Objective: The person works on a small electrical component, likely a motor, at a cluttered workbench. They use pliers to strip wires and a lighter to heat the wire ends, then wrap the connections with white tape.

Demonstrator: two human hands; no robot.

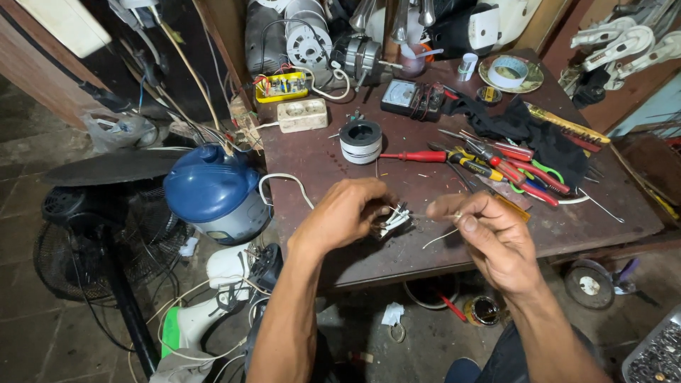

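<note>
My left hand (340, 213) grips a small white electrical part (394, 220) with short white wires, held just above the dark brown table (567, 220). My right hand (489, 237) pinches a thin white wire (441, 237) that leads toward that part. Both hands meet near the table's front edge. A white cable (284, 181) loops over the table's left edge close to my left hand.
On the table lie a red-handled screwdriver (415, 156), pliers and other tools (511, 170), a wire spool (360, 140), a meter (404, 96), a white socket strip (302, 115) and a black cloth (525, 128). A blue fan motor housing (213, 191) and fan grille (92, 234) stand at left.
</note>
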